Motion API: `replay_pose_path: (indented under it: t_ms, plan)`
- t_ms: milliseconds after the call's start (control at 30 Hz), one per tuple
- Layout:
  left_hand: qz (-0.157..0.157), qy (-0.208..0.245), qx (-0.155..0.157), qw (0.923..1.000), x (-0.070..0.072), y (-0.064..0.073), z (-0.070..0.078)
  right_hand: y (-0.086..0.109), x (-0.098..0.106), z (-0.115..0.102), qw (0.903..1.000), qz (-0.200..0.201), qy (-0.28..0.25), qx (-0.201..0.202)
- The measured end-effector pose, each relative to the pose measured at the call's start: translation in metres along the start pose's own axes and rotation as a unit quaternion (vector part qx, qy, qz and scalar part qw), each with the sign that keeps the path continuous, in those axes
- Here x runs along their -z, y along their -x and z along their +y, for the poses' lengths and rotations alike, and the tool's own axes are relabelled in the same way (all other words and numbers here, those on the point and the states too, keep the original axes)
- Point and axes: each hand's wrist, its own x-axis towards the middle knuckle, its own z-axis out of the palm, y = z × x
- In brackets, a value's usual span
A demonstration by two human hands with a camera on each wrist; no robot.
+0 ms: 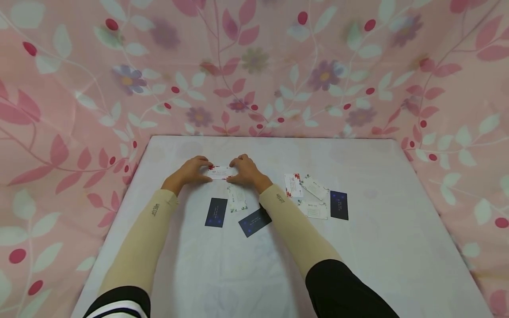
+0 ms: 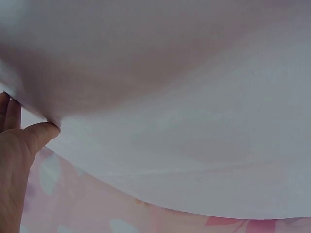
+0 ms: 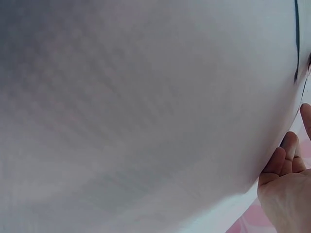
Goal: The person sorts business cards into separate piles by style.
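A white business card with red flowers (image 1: 219, 172) lies lengthwise between my two hands toward the far side of the table. My left hand (image 1: 193, 170) holds its left end, thumb at the near corner and fingers at the far one. At the opposite end my right hand (image 1: 247, 172) grips the card the same way. Just nearer is a white card with green leaves (image 1: 237, 199), with a dark blue card (image 1: 216, 213) to its left. Another dark blue card (image 1: 254, 222) lies slanted, partly covered by the right forearm. In the wrist views, only the hands show at the edge.
Right of my right arm, a second red-flowered card (image 1: 293, 185) lies by two green-leaf cards, one tilted (image 1: 314, 187) and one nearer (image 1: 313, 210). A dark blue card (image 1: 339, 205) stands upright-wise beside them. The white-covered table (image 1: 381, 256) ends at a pink floral curtain (image 1: 254, 66).
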Motion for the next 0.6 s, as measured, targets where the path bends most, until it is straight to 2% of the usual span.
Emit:
replay_pose_path:
  t_ms: [400, 600]
  plan:
    - [-0.003, 0.016, 0.011, 0.9998, 0.0003, 0.0009, -0.0007, -0.0012, -0.0006, -0.0002, 1.0000, 0.002, -0.002, -0.002]
    - [0.005, 0.019, 0.011, 0.9997, -0.0004, 0.0029, 0.0007, -0.0007, -0.0014, 0.0008, 0.9998, 0.001, -0.016, -0.013]
